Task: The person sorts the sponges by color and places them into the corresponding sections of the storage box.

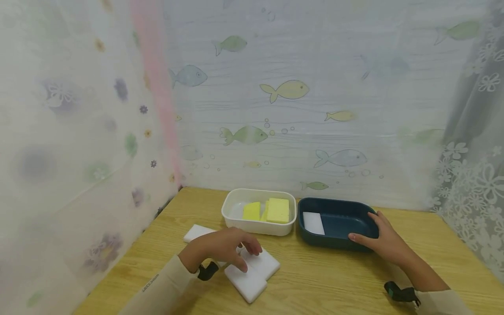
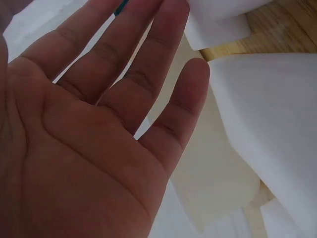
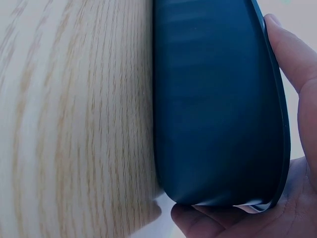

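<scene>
My left hand [image 1: 224, 246] hovers with relaxed fingers over several white sponge blocks [image 1: 252, 282] that overlap on the table. Its palm [image 2: 94, 134] faces the camera in the left wrist view, and nothing is held there. My right hand [image 1: 387, 239] grips the right end of a dark blue box [image 1: 341, 224], thumb at the near rim and fingers at the far side. One white sponge block [image 1: 313, 223] lies inside, at the box's left end. In the right wrist view the fingers curl around the end of the box [image 3: 218, 109].
A white box [image 1: 257, 227] stands left of the blue one, holding several yellow sponge blocks [image 1: 278, 211]. Another white block [image 1: 198, 232] lies behind the left forearm. Behind the wooden table [image 1: 323, 280] hangs a fish-patterned curtain [image 1: 299, 140].
</scene>
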Available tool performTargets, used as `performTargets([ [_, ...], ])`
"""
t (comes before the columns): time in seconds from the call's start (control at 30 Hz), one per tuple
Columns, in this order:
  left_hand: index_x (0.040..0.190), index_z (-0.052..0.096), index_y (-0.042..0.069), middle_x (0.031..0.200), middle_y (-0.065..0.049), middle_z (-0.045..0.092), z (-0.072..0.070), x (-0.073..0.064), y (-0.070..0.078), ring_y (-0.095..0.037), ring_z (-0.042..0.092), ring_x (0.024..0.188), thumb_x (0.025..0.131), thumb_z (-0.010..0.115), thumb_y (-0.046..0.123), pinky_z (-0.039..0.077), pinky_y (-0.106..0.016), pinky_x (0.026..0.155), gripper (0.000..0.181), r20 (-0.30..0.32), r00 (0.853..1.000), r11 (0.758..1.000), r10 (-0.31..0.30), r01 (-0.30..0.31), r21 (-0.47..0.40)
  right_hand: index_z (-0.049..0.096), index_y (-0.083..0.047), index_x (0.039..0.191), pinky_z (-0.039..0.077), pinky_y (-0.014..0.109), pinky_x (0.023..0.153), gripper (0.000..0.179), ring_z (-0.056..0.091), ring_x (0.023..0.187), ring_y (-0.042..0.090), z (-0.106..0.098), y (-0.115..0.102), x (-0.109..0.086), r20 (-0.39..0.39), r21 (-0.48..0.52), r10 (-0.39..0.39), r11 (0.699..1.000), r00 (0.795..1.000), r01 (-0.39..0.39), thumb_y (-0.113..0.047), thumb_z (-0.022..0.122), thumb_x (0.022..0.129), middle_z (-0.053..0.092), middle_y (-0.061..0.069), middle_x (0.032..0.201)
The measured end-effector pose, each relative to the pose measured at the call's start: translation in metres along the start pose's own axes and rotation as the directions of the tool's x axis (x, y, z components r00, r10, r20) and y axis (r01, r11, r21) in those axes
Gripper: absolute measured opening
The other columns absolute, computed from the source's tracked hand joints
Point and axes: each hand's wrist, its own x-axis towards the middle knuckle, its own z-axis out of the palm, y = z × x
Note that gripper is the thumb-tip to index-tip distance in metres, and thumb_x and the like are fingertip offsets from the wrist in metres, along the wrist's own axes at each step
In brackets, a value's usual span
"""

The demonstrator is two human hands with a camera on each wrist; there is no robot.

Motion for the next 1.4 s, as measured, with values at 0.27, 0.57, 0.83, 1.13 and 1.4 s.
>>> performTargets([
  [0.27, 0.118, 0.074, 0.022, 0.116, 0.017, 0.071, 0.002, 0.001, -0.005, 0.000, 0.062, 0.112, 0.080, 0.089, 0.010, 0.051, -0.033, 0.103, 0.043, -0.021, 0.999, 0.999, -0.032, 0.032, 0.018, 0.003, 0.006, 0.163, 0.027, 0.084, 0.100, 0.116, 0.009, 0.144, 0.070, 0.001, 0.001, 0.001, 0.002, 0.001, 0.006, 1.000, 1.000, -0.006, -0.057, 0.071, 0.093, -0.012, 0.039, 0.165],
  [0.57, 0.131, 0.069, 0.022, 0.132, 0.015, 0.066, 0.003, 0.002, -0.008, -0.007, 0.059, 0.125, 0.087, 0.084, 0.011, 0.049, -0.034, 0.107, 0.048, -0.099, 0.995, 0.993, 0.029, -0.018, 0.114, 0.002, 0.006, 0.163, 0.026, 0.084, 0.099, 0.117, 0.008, 0.143, 0.070, 0.000, 0.001, 0.000, 0.001, 0.006, 0.006, 1.000, 1.000, -0.006, -0.057, 0.071, 0.093, -0.013, 0.039, 0.165],
  [0.83, 0.136, 0.065, 0.018, 0.140, 0.008, 0.063, 0.007, 0.004, -0.016, -0.011, 0.056, 0.132, 0.088, 0.084, 0.013, 0.046, -0.034, 0.111, 0.052, -0.156, 0.988, 0.970, 0.001, 0.037, 0.240, 0.002, 0.007, 0.163, 0.027, 0.084, 0.099, 0.115, 0.008, 0.143, 0.071, -0.001, 0.000, -0.001, 0.006, 0.001, 0.011, 1.000, 1.000, -0.011, -0.056, 0.070, 0.094, -0.013, 0.040, 0.164],
  [1.13, 0.136, 0.065, 0.015, 0.139, 0.005, 0.064, 0.008, 0.003, -0.017, -0.013, 0.058, 0.131, 0.091, 0.081, 0.017, 0.047, -0.036, 0.110, 0.048, -0.154, 0.988, 0.964, -0.016, 0.056, 0.261, 0.003, 0.007, 0.163, 0.027, 0.084, 0.100, 0.114, 0.008, 0.143, 0.070, 0.000, -0.001, 0.000, 0.004, -0.007, 0.011, 1.000, 1.000, -0.011, -0.056, 0.070, 0.095, -0.012, 0.040, 0.164],
  [1.4, 0.136, 0.066, 0.017, 0.139, 0.007, 0.064, 0.010, 0.005, -0.018, -0.012, 0.057, 0.131, 0.088, 0.084, 0.017, 0.047, -0.035, 0.110, 0.051, -0.155, 0.987, 0.967, -0.035, 0.072, 0.243, 0.002, 0.007, 0.163, 0.027, 0.084, 0.100, 0.114, 0.008, 0.144, 0.070, 0.000, -0.001, 0.001, 0.001, -0.008, 0.014, 1.000, 1.000, -0.014, -0.055, 0.070, 0.095, -0.013, 0.039, 0.164],
])
